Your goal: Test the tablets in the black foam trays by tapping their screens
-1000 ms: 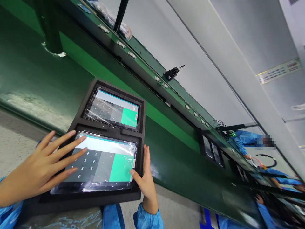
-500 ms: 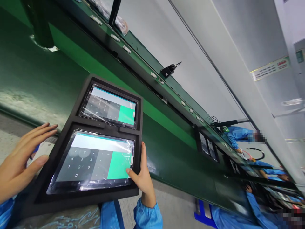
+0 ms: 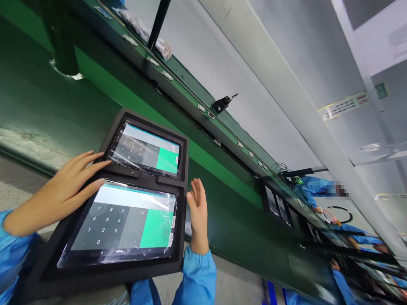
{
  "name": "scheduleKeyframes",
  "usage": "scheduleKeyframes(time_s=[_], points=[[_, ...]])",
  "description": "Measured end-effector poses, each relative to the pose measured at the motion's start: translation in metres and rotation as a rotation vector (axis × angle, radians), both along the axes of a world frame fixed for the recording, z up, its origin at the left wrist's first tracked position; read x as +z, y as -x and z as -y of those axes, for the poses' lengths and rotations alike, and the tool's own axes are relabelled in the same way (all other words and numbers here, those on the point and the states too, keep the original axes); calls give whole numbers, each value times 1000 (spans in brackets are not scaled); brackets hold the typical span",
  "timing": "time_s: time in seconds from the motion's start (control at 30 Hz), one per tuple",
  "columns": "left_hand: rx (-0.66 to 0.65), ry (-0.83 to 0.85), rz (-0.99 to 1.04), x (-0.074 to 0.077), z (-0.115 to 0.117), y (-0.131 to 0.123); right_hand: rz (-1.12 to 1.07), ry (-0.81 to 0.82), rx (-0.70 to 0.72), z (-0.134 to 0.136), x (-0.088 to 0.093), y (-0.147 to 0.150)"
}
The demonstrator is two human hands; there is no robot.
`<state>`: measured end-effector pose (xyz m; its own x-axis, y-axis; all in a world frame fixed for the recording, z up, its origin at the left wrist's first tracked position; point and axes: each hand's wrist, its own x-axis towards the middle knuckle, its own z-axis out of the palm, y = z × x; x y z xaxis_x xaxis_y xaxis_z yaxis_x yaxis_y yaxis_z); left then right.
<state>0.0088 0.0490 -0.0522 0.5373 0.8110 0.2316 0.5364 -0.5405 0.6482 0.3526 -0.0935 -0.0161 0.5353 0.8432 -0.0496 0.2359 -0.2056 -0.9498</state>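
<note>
Black foam tray (image 3: 104,277) at 6 o'clock carries two film-wrapped tablets (image 3: 122,224): stiff, fragile, slippery glass, best lifted by tray edges. Left hand (image 3: 65,190) rests spread at its 10 o'clock corner; right hand (image 3: 197,214) open beside it

Head cam, close, tilted, looks down at tray (image 3: 182,169); far end prob. blurred.

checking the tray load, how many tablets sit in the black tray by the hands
2: far tablet by the left hand, near tablet beside the right hand. Both lit.
</note>
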Motion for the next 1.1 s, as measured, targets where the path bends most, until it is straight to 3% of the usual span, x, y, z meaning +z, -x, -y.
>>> scheduleKeyframes(time_s=[0.17, 0.3, 0.63, 0.87, 1.1], points=[[14, -133, -94, 8, -57, -49, 100, 54, 64, -92, 3, -23], [52, -109, -47, 6, -77, -66, 170, 97, 80, -127, -4, -28], [54, -38, 82, 9, -75, -63, 215, 146, 148, -121, -7, -33], [36, -179, -6, 5, -77, -65, 241, 134, 113, -130, -9, -32], [47, -222, -76, 11, -96, -62, 198, 101, 161, -130, -13, -37]])
